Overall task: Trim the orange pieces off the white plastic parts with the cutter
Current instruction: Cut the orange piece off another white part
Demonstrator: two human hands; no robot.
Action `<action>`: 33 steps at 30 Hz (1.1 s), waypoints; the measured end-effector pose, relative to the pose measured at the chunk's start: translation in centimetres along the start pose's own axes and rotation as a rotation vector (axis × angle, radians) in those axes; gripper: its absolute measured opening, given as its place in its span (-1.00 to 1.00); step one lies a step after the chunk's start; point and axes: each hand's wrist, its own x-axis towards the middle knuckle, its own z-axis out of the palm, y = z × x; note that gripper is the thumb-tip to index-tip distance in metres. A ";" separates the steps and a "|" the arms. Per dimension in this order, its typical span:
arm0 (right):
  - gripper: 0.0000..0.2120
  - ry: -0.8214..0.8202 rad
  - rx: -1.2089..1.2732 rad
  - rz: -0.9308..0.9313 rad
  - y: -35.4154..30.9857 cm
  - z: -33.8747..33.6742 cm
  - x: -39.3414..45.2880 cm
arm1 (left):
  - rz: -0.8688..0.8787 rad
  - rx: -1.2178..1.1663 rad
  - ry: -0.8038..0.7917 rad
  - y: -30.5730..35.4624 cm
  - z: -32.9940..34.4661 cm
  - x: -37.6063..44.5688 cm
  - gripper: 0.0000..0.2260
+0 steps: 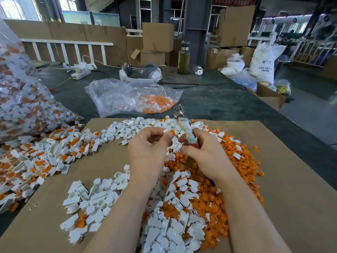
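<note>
My left hand (147, 148) pinches a small white plastic part with an orange piece (170, 132) between thumb and fingertips, above the cardboard sheet (273, 179). My right hand (198, 152) grips the cutter (185, 128), whose handles are wrapped in white tape and whose metal jaws point up and away, just right of the part. A pile of untrimmed white-and-orange parts (36, 161) lies to the left. Trimmed white parts (94, 199) lie in front of me and beyond my hands. Cut orange pieces (237, 161) are heaped on the right.
A large clear bag full of untrimmed parts (21, 99) stands at the left. A smaller clear bag with orange and white bits (135, 99) lies beyond the cardboard. A headset (140, 73), a power strip (80, 73) and a bottle (183, 59) sit farther back on the dark table.
</note>
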 end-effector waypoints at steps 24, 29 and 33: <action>-0.87 -0.276 -0.151 -0.018 -0.3 -0.8 -0.6 | 0.011 -0.280 -0.078 -0.1 -1.5 1.2 -0.90; -0.84 -0.281 -0.183 -0.022 -0.2 -0.6 -0.5 | -0.003 -0.288 -0.091 -0.2 -1.6 1.3 -0.90; -0.87 -0.270 -0.235 -0.029 -0.3 -0.5 -0.5 | -0.016 -0.299 -0.096 -0.1 -1.6 1.3 -0.90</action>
